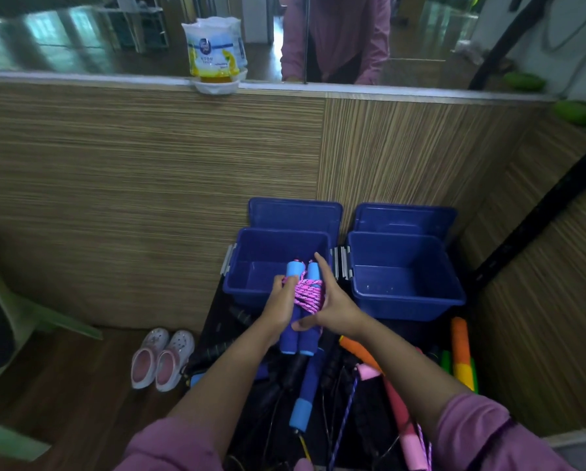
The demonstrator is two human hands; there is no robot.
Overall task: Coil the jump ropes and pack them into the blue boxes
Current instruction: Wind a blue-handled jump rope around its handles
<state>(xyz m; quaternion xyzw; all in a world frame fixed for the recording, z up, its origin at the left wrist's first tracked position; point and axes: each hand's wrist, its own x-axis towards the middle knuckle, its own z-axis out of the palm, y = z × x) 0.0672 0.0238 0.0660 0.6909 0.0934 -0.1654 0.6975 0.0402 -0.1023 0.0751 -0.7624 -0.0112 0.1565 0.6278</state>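
Both blue boxes [403, 294] stood empty. The left hand [281, 300] gripped a coiled pink rope [306, 295]; the right hand [332, 300] steadied it, fingers extended. Loose ropes [345, 402] remained nearby.

The two boxes [405, 266] and the lids [295, 214] standing behind them are deep blue with pale grey side latches. The held jump rope [305, 295] has a pink cord flecked with purple, wound round blue handles capped in lighter blue. The loose ropes on the black mat [216, 321] have orange [461, 351], pink [400, 413] and blue [306, 389] handles. The clogs [162, 358] are white with pink insides. The wall panel [149, 198] is brown with fine wood-grain stripes. Both sleeves [481, 433] are mauve.
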